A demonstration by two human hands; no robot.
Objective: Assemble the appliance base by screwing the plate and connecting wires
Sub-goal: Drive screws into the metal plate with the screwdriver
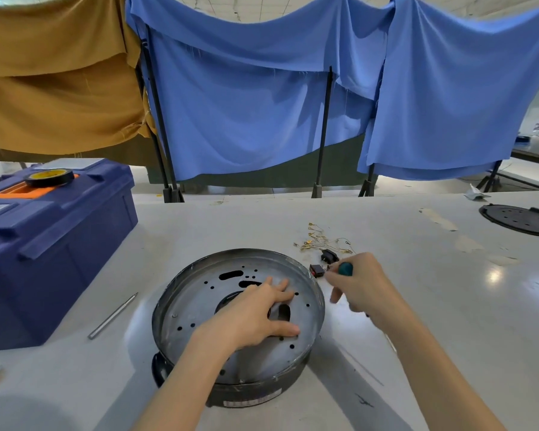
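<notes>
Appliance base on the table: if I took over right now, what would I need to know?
Left hand lies flat, fingers spread, on the metal plate sitting in the appliance base.
Right hand grips a teal-handled screwdriver by the base's right rim.
Wires with gold terminals and a small black switch lie loose on the table, behind the base.
Done: plate in place.
Left: drive the screws (can't tell if any are in), then connect the wires.

Palm-down left hand (pixel 255 312), fingers spread; right hand (pixel 360 284) fisted round teal handle (pixel 345 269)
</notes>
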